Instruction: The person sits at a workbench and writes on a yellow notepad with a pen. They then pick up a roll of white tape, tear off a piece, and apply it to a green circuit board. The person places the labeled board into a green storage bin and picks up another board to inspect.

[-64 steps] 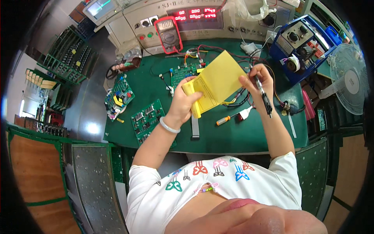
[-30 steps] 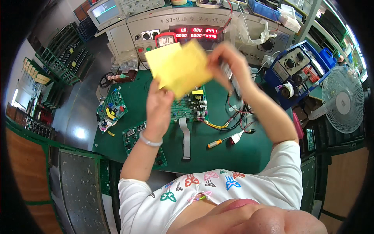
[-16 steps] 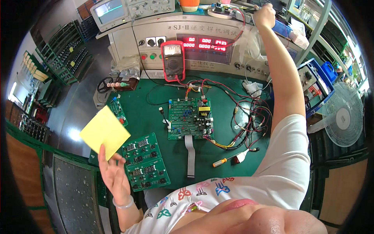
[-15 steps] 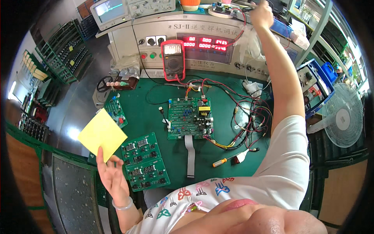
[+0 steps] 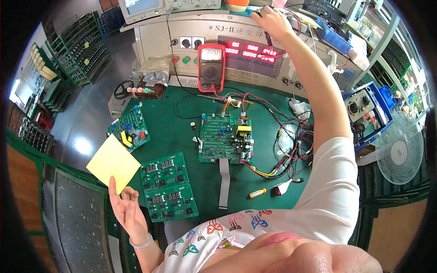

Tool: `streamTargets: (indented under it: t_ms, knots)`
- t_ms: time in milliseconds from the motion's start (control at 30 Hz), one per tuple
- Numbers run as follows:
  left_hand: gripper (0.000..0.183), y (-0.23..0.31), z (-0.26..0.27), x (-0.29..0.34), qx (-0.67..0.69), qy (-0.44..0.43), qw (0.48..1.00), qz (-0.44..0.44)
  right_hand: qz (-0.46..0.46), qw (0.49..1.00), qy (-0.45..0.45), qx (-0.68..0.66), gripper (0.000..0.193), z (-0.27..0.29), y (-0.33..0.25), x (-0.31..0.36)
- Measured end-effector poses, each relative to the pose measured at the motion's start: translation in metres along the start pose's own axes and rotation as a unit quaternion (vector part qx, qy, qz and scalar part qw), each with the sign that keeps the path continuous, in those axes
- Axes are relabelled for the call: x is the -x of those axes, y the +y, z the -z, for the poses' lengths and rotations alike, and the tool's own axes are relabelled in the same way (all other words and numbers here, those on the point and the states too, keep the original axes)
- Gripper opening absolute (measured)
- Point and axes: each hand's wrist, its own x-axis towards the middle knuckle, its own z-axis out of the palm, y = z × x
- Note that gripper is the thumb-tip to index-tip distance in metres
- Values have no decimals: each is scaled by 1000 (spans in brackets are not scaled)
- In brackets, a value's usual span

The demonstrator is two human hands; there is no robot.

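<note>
Here's the green worktop (image 5: 170, 134), the broadest thing on show, spreading ahead and to the right of the left hand (image 5: 129, 216) and below the right hand (image 5: 274, 22). Up behind it runs the beige console (image 5: 152, 41), red digits glowing, and the right hand is out at its top edge, arm at full stretch! Well to the right of that grip sit the blue-framed unit (image 5: 362, 109) and, lower, the pale fan (image 5: 399, 152). Down left, just right of the left hand, lie the paired display boards (image 5: 167, 185); farther right, the wired circuit board (image 5: 223, 139), well below the right hand. And the yellow sheet (image 5: 114, 161)! It's up at the left fingertips, index finger over its lower corner, fingers drawn together on it; the exact pinch can't be made out. Just beyond the sheet, a third board (image 5: 133, 125) sits on the worktop. The red-edged multimeter (image 5: 210, 70) stands upright, down and left of the right hand. Well right of the left hand trails the grey ribbon cable (image 5: 224, 186), then the yellow-handled screwdriver (image 5: 258, 193). Smallest of all, the dark pen (image 5: 268, 40), clamped in the right fingers, pointing down; whether they touch anything else, I can't tell.
</note>
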Motion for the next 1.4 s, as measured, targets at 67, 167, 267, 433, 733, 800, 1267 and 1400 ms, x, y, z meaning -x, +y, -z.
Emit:
streamTargets:
  t_ms: [67, 167, 267, 433, 733, 800, 1267, 1400]
  knots:
    - [76, -1, 1, 0, 0, 1, 1000, 2, -14, 999, 0, 50, 38, -6, 4, 0]
    - [77, 2, -1, -1, -8, 19, 1000, 1, 26, 998, 11, 56, 35, -18, 11, 3]
    - [78, 1, -3, -3, -2, 25, 1000, 2, 17, 999, 51, 2, 19, -34, 23, 3]
    - [77, 0, -1, -3, 0, 24, 1000, 1, -206, 973, -44, -96, 25, -36, 33, -1]
    - [78, 2, 5, -3, 8, 34, 999, 14, -394, 503, 29, -768, 35, -54, 82, -26]
    - [79, 5, 8, -1, 3, 50, 999, 9, -390, 425, 50, -815, 36, -69, 78, -41]
    - [61, 4, -11, -8, -34, -73, 997, 0, -105, 717, 14, -689, 34, 178, -41, 40]
    - [73, 21, -57, -23, -59, -95, 987, -114, -56, 564, -23, -823, 51, 261, -90, 86]
